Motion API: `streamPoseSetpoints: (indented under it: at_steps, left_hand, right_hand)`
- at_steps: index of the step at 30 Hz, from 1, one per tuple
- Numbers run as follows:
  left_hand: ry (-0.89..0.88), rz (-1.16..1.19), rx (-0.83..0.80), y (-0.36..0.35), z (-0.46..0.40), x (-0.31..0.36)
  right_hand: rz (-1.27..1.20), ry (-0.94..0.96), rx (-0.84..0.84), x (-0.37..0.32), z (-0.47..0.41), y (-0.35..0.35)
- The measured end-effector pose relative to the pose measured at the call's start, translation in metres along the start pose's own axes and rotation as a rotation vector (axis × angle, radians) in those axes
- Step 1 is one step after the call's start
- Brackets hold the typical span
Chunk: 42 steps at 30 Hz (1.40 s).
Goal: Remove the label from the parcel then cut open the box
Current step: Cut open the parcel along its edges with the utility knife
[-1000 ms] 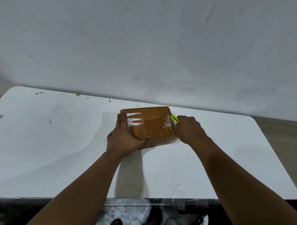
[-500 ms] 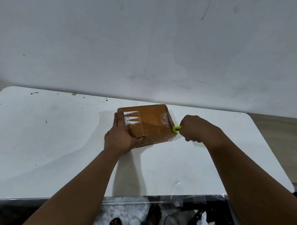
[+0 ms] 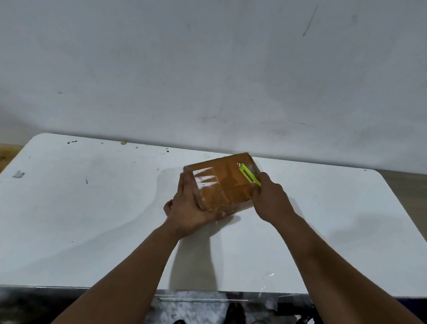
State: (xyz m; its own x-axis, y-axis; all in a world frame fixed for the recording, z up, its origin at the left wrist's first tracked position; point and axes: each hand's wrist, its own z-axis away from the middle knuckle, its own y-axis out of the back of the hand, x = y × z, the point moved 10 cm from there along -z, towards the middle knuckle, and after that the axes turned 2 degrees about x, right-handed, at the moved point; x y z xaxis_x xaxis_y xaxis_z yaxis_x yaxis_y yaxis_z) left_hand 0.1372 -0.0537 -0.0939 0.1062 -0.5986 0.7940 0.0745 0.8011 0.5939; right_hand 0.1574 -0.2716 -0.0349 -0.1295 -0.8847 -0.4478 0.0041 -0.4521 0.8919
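A brown cardboard box (image 3: pixel 227 187) wrapped in clear tape sits on the white table (image 3: pixel 82 217), its near edge tilted up. White label remnants (image 3: pixel 206 177) show on its top left. My left hand (image 3: pixel 189 207) grips the box's left near corner, fingers along the side and thumb under the front edge. My right hand (image 3: pixel 271 197) holds a lime-green utility knife (image 3: pixel 249 175); the knife lies across the box's top right part, pointing away from me.
A grey wall rises right behind the table's far edge. Small scraps and dark specks (image 3: pixel 18 174) lie on the table's left part. Crumpled clear plastic (image 3: pixel 267 281) hangs at the near edge. Below the edge I see feet and clutter on the floor.
My right hand moved from the box's right side up onto its top, bringing the knife over the lid. The box has been turned and tilted in my left hand.
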Motion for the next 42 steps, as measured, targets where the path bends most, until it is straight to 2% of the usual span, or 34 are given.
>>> streamPoseSetpoints:
  at_steps: [14, 19, 22, 25, 29, 42]
  left_hand:
    - [-0.043, -0.070, -0.001, 0.002, -0.006, -0.012]
    - [-0.058, -0.224, -0.013, -0.005, -0.005, -0.013]
    - [-0.040, -0.249, -0.022, -0.008, -0.008, -0.016]
    - [-0.023, -0.250, 0.039, -0.007, -0.009, -0.017]
    - [-0.022, -0.273, 0.121, -0.005, -0.007, -0.013]
    - [-0.083, -0.326, 0.185, -0.003, -0.004, -0.011]
  right_hand:
    - [0.039, 0.104, 0.011, 0.016, -0.011, 0.005]
    - [0.004, 0.128, -0.012, 0.000, -0.005, 0.005]
    - [0.077, 0.177, 0.033, -0.018, 0.001, 0.007]
    - [0.109, 0.247, 0.045, -0.046, 0.010, 0.006]
    - [0.120, 0.340, -0.045, -0.076, 0.015, -0.010]
    - [0.204, 0.341, -0.081, -0.098, 0.022, -0.025]
